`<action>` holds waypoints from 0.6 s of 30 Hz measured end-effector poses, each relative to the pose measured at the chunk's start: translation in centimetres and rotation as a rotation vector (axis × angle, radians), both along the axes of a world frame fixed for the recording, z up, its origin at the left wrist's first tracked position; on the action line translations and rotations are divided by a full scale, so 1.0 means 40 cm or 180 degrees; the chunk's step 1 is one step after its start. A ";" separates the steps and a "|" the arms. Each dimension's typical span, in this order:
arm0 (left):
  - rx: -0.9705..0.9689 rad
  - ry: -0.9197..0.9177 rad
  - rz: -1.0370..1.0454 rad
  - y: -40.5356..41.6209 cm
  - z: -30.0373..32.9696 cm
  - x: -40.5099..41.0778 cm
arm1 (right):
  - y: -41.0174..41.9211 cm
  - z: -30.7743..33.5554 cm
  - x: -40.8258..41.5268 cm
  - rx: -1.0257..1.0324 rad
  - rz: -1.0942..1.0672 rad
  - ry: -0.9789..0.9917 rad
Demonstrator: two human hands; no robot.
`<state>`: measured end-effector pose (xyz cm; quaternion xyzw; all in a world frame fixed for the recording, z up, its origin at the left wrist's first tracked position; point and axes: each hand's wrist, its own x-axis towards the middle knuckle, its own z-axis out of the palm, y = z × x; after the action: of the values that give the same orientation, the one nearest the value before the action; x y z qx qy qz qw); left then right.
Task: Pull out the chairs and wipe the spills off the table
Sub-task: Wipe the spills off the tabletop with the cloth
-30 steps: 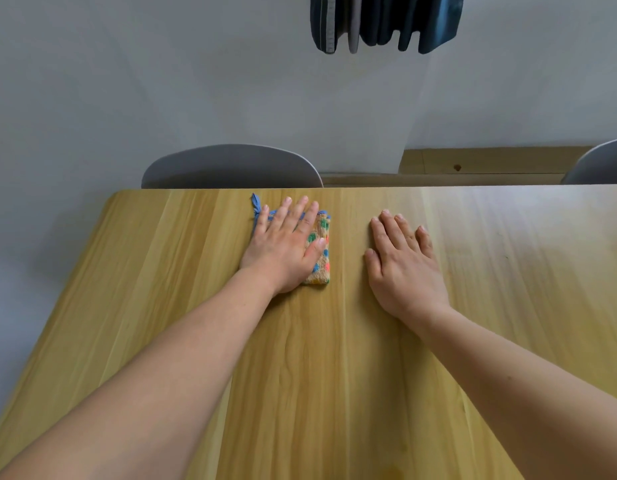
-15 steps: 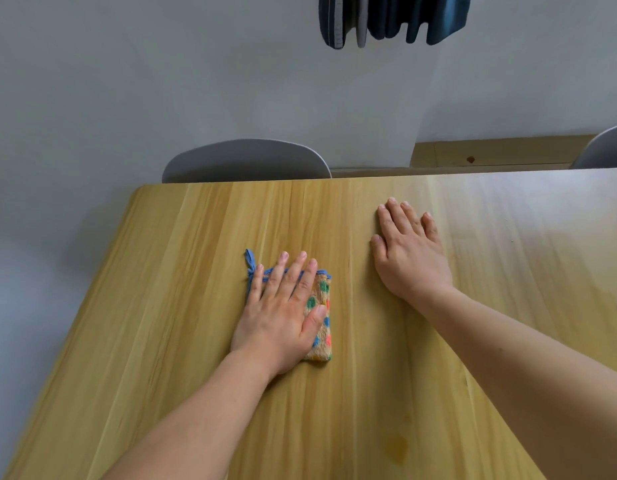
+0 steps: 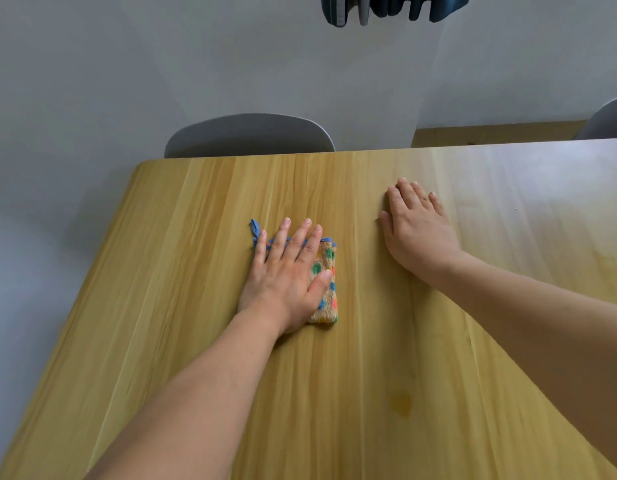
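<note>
**A:** Eyes on the cloth (image 3: 326, 271), a folded tan rag dotted green, blue and orange with a blue trim, lying flat on the wooden table (image 3: 161, 306) about mid-width, closer to the far edge than the near one.

**B:** And the left hand (image 3: 286, 275) sits right on top of it, palm down, fingers straight and spread, pressing rather than clutching. Only the cloth's right strip and a blue loop at its far left corner peek out.

**A:** The right hand (image 3: 416, 233)?

**B:** Flat on bare wood, fingers extended, off to the right and a little farther away, clear of the cloth.

**A:** There's a spill (image 3: 400, 405), a small yellowish stain near the front, well apart from the rag.

**B:** Beyond the far edge, a grey chair (image 3: 250, 135) backrest sits tight against the table, and a second chair (image 3: 608, 119) shows at far right. Dark fabric (image 3: 393, 6) hangs at the top.
</note>
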<state>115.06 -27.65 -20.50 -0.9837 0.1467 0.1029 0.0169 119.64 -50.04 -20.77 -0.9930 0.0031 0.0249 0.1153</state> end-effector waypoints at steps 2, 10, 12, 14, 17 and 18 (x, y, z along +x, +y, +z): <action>-0.0005 -0.0009 0.0020 0.002 0.001 0.004 | 0.025 0.029 -0.047 0.0069 0.0051 -0.0097; -0.0029 -0.0031 0.0028 -0.003 -0.001 0.000 | 0.103 -0.015 -0.204 0.0098 0.0221 -0.0046; -0.0022 -0.0044 0.0025 -0.001 -0.005 0.002 | 0.103 -0.022 -0.199 0.0115 0.0198 -0.0078; -0.0010 -0.0073 0.0009 -0.001 -0.007 0.005 | 0.106 -0.021 -0.196 0.0127 0.0207 -0.0094; 0.0013 -0.0072 -0.0027 -0.002 -0.009 -0.010 | 0.102 -0.022 -0.203 0.0121 0.0240 -0.0093; -0.0008 -0.0070 -0.0037 -0.003 -0.009 -0.019 | 0.100 -0.022 -0.203 0.0098 0.0239 -0.0076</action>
<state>114.30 -27.79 -20.87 -0.9839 0.1524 0.0918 0.0179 111.53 -46.05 -21.67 -0.9908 -0.0359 0.0173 0.1296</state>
